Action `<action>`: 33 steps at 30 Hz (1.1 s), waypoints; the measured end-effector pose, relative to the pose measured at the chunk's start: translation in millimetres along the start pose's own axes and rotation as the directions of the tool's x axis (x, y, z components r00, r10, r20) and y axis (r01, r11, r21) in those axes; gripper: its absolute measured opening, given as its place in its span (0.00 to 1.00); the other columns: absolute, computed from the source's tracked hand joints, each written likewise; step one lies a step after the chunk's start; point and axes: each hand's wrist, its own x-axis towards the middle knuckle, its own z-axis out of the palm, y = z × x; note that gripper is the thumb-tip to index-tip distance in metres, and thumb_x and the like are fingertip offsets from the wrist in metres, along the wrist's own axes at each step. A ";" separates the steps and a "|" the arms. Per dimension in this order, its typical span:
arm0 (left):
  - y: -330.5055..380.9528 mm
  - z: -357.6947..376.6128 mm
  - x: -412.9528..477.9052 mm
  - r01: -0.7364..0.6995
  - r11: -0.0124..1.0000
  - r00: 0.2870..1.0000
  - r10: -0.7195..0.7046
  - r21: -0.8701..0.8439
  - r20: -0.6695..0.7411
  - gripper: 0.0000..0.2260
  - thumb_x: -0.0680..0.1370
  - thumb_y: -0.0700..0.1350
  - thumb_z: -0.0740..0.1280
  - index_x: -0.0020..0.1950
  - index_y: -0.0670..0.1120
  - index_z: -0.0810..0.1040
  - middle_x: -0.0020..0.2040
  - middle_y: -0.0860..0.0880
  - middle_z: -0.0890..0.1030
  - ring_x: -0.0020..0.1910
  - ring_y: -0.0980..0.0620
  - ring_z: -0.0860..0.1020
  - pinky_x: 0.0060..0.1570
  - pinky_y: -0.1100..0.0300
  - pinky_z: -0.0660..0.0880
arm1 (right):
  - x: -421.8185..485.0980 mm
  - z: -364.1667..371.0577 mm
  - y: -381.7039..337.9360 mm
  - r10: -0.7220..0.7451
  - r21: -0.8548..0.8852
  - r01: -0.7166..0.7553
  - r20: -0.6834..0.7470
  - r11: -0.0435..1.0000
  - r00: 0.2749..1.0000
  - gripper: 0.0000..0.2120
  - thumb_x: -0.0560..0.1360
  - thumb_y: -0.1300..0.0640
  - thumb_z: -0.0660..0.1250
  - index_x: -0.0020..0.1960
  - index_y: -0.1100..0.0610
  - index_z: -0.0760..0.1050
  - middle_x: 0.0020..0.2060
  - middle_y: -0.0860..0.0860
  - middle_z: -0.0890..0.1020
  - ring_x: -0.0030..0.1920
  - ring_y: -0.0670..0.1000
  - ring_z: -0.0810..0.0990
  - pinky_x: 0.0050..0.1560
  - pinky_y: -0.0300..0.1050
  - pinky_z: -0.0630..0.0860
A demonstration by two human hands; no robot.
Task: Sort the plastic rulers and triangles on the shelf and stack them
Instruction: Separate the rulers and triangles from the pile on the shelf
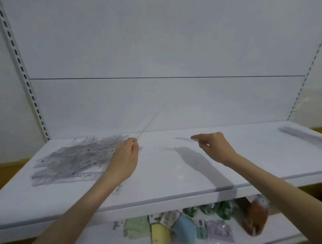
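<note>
Pile: a pile [74,160] of clear plastic rulers and triangles lies criss-crossed on the left part of the white shelf [178,178]; it looks large and unsorted.
Left hand: the left hand [124,159], just right of the pile, pinches the near end of a long clear ruler [151,122] between thumb and fingers. Seen edge-on, the ruler slants up and away from the pile.
Right hand: the right hand [213,147], farther right of the pile, pinches a short clear piece [182,138] whose tip points back toward the pile. I cannot tell whether it is a ruler or a triangle.
Possible stack: a blurred grey strip [302,135] at the shelf's far end from the pile may be a started stack.
Progress: early, by my judgement. Most pieces are in the pile and two are in hand.
Left to do: set these two down by kind, then work through the pile.
</note>
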 end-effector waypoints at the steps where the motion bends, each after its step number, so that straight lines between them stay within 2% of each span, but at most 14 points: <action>1: 2.4 8.2 0.2 0.006 1.000 1.000 -0.006 -0.002 0.002 0.12 0.83 0.43 0.52 0.52 0.38 0.73 0.45 0.41 0.76 0.47 0.42 0.73 0.46 0.51 0.67 | -7.0 1.4 6.7 0.019 -0.039 -0.017 0.037 0.999 0.999 0.15 0.77 0.68 0.60 0.59 0.58 0.81 0.55 0.53 0.83 0.49 0.52 0.83 0.51 0.32 0.72; 5: 3.2 23.6 -4.3 0.045 0.998 0.999 -0.044 0.043 -0.021 0.10 0.82 0.42 0.55 0.56 0.39 0.72 0.49 0.41 0.73 0.51 0.40 0.71 0.50 0.50 0.66 | -11.9 21.2 18.5 -0.034 -0.132 0.055 0.154 0.990 0.988 0.17 0.78 0.68 0.58 0.61 0.60 0.79 0.59 0.54 0.81 0.61 0.52 0.78 0.63 0.36 0.69; 7: -0.1 22.1 -8.5 0.089 0.994 0.996 -0.089 0.059 0.005 0.13 0.82 0.43 0.57 0.63 0.39 0.70 0.54 0.40 0.72 0.55 0.41 0.69 0.56 0.48 0.67 | -5.5 33.0 14.6 -0.098 -0.158 0.138 0.236 0.978 0.967 0.17 0.77 0.69 0.57 0.59 0.62 0.80 0.56 0.57 0.83 0.57 0.56 0.79 0.60 0.46 0.73; 9: -4.4 17.4 -13.3 0.111 0.991 0.993 -0.114 0.075 0.042 0.15 0.81 0.44 0.58 0.66 0.40 0.69 0.55 0.42 0.71 0.56 0.42 0.69 0.58 0.48 0.67 | -1.5 43.1 10.9 -0.137 -0.191 0.204 0.318 0.960 0.938 0.12 0.76 0.64 0.56 0.45 0.61 0.79 0.42 0.54 0.82 0.45 0.57 0.78 0.48 0.53 0.76; 11: -7.2 11.9 -18.4 0.117 0.990 0.991 -0.122 0.084 0.056 0.15 0.81 0.44 0.59 0.66 0.40 0.70 0.54 0.43 0.71 0.54 0.44 0.70 0.56 0.50 0.68 | -2.7 46.4 9.9 -0.164 -0.232 0.253 0.345 0.939 0.924 0.11 0.76 0.59 0.55 0.37 0.58 0.71 0.34 0.48 0.75 0.37 0.53 0.72 0.42 0.50 0.74; 13: -7.9 8.4 -22.3 0.111 0.991 0.992 -0.116 0.080 0.056 0.15 0.80 0.44 0.61 0.66 0.41 0.71 0.52 0.45 0.71 0.52 0.46 0.71 0.51 0.56 0.67 | -8.4 43.5 6.8 -0.169 -0.223 0.258 0.352 0.940 0.921 0.10 0.77 0.59 0.56 0.39 0.57 0.72 0.36 0.48 0.76 0.39 0.53 0.73 0.44 0.45 0.70; 15: -6.0 8.6 -22.8 0.095 0.993 0.992 -0.100 0.070 0.081 0.16 0.80 0.44 0.63 0.66 0.41 0.71 0.53 0.46 0.72 0.50 0.50 0.71 0.47 0.61 0.65 | -11.0 39.4 7.8 -0.154 -0.168 0.212 0.304 0.963 0.940 0.09 0.78 0.59 0.58 0.46 0.58 0.77 0.44 0.51 0.81 0.46 0.55 0.76 0.49 0.46 0.70; 16: -4.4 11.5 -21.6 0.071 0.995 0.991 -0.078 0.067 0.108 0.17 0.79 0.44 0.63 0.67 0.42 0.72 0.53 0.46 0.73 0.49 0.51 0.71 0.47 0.62 0.64 | -10.8 36.0 9.7 -0.133 -0.143 0.174 0.254 0.974 0.958 0.11 0.78 0.59 0.59 0.55 0.58 0.78 0.53 0.53 0.81 0.55 0.54 0.76 0.55 0.47 0.72; 18: 2.1 19.9 -18.9 0.005 0.999 0.986 -0.012 0.045 0.165 0.16 0.79 0.44 0.64 0.66 0.43 0.72 0.50 0.48 0.74 0.45 0.54 0.71 0.43 0.67 0.64 | -10.3 27.0 15.1 -0.117 -0.118 0.130 0.107 0.984 0.987 0.20 0.77 0.58 0.64 0.68 0.58 0.71 0.66 0.53 0.75 0.66 0.52 0.71 0.65 0.45 0.67; 22: 27.4 42.1 -14.9 -0.098 0.994 0.974 0.107 -0.055 0.198 0.16 0.78 0.43 0.66 0.66 0.45 0.74 0.46 0.52 0.75 0.42 0.60 0.72 0.41 0.75 0.65 | -11.6 3.8 32.8 -0.269 -0.304 0.218 -0.134 0.927 0.954 0.29 0.65 0.56 0.75 0.63 0.62 0.70 0.61 0.57 0.76 0.62 0.55 0.70 0.61 0.42 0.66; 25: 49.7 60.2 -12.1 -0.138 0.985 0.959 0.159 -0.103 0.235 0.16 0.78 0.42 0.66 0.65 0.46 0.74 0.46 0.55 0.74 0.43 0.60 0.72 0.42 0.75 0.65 | -20.0 -15.3 50.2 -0.262 -0.395 0.154 -0.237 0.906 0.936 0.29 0.61 0.56 0.76 0.58 0.60 0.69 0.55 0.57 0.75 0.54 0.57 0.71 0.54 0.45 0.70; 27: 65.7 76.4 -11.7 -0.181 0.979 0.934 0.201 -0.093 0.296 0.15 0.78 0.42 0.66 0.65 0.47 0.74 0.47 0.54 0.74 0.44 0.60 0.72 0.44 0.75 0.65 | -27.5 -28.9 69.3 -0.259 -0.401 0.161 -0.203 0.902 0.944 0.28 0.61 0.56 0.74 0.58 0.57 0.69 0.55 0.56 0.74 0.53 0.57 0.72 0.56 0.45 0.69; 30: 99.1 109.8 -9.6 -0.230 0.966 0.900 0.257 -0.117 0.352 0.16 0.78 0.42 0.65 0.65 0.47 0.74 0.49 0.52 0.74 0.46 0.59 0.72 0.46 0.75 0.64 | -45.1 -60.6 107.4 -0.288 -0.361 0.262 -0.019 0.895 0.957 0.26 0.64 0.56 0.70 0.62 0.56 0.71 0.55 0.51 0.78 0.55 0.55 0.76 0.65 0.50 0.66; 33: 137.1 147.0 -5.8 -0.262 0.953 0.888 0.300 -0.154 0.348 0.15 0.78 0.41 0.66 0.63 0.51 0.74 0.48 0.55 0.74 0.46 0.60 0.72 0.45 0.74 0.65 | -67.5 -98.5 149.6 -0.219 -0.204 0.244 0.137 0.948 0.966 0.26 0.69 0.57 0.69 0.67 0.53 0.69 0.55 0.47 0.79 0.54 0.48 0.77 0.59 0.46 0.72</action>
